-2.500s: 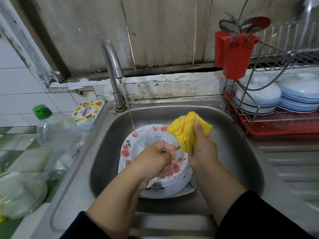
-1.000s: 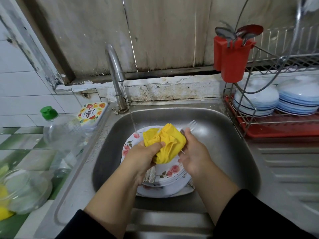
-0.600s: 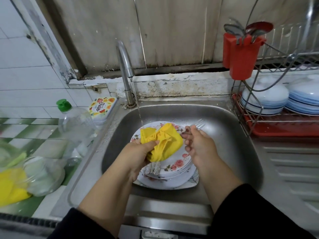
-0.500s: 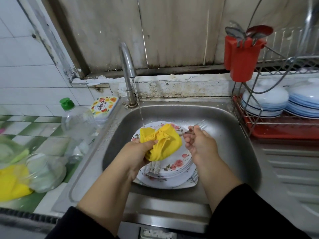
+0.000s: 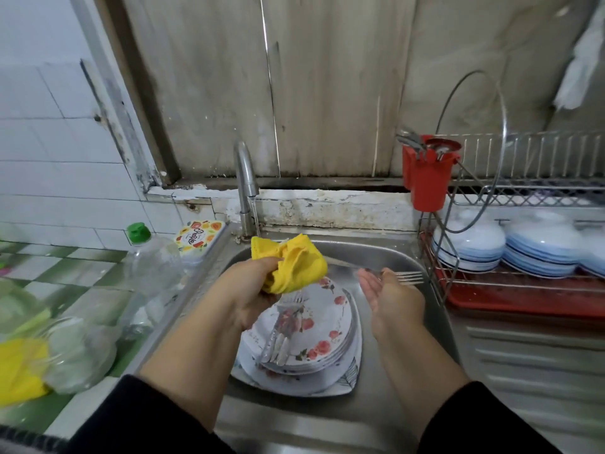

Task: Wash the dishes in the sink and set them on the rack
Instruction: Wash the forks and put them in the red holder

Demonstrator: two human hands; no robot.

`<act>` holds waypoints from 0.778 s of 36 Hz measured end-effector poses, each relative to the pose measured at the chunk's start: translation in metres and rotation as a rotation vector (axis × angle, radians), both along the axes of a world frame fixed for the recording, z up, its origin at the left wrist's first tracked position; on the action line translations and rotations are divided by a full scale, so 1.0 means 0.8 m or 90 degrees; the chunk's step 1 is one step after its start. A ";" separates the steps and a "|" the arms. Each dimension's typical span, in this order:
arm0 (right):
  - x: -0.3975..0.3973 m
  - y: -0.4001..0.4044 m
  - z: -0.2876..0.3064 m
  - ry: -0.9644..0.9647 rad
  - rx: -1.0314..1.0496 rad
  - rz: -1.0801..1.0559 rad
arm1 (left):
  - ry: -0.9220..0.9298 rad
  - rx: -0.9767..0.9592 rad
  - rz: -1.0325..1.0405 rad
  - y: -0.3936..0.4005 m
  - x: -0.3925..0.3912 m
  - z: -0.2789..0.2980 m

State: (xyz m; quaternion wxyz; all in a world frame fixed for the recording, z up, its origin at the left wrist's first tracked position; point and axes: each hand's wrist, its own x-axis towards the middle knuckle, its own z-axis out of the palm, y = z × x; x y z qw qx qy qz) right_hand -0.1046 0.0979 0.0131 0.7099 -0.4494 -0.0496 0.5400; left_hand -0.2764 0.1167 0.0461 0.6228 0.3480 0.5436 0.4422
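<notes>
A stack of floral plates sits in the steel sink. My left hand grips a crumpled yellow cloth above the plates' far edge, near the thin stream from the tap. A bunch of forks lies under that hand on the top plate; whether the hand holds them I cannot tell. My right hand holds a single fork level over the sink's right side, tines pointing at the wire dish rack.
A red cutlery holder with utensils hangs on the rack's left end. Stacked white-and-blue bowls rest over the red drip tray. On the left counter stand a green-capped bottle, a printed tub and clear plastic bags.
My hands have drawn apart. The right hand has carried the fork right toward the rack, and the left hand has lifted the cloth up toward the tap. The camera has tilted up.
</notes>
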 end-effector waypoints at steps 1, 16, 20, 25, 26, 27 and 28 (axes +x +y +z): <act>-0.001 -0.001 0.003 -0.004 0.013 0.005 | -0.003 0.000 -0.001 0.003 0.002 0.002; -0.008 0.001 0.064 -0.252 0.187 0.046 | -0.131 0.061 0.016 0.034 0.026 0.069; -0.007 0.009 0.088 -0.407 0.210 0.057 | -0.112 0.089 -0.008 0.046 0.030 0.095; 0.000 0.020 0.139 -0.551 0.264 0.037 | -0.157 0.118 -0.029 0.058 0.042 0.129; 0.004 0.022 0.150 -0.576 0.267 0.034 | -0.169 0.128 -0.031 0.061 0.045 0.135; 0.008 0.025 0.160 -0.606 0.268 0.025 | -0.181 0.137 -0.038 0.062 0.048 0.143; 0.012 0.028 0.172 -0.644 0.264 0.012 | -0.188 0.146 -0.043 0.065 0.052 0.150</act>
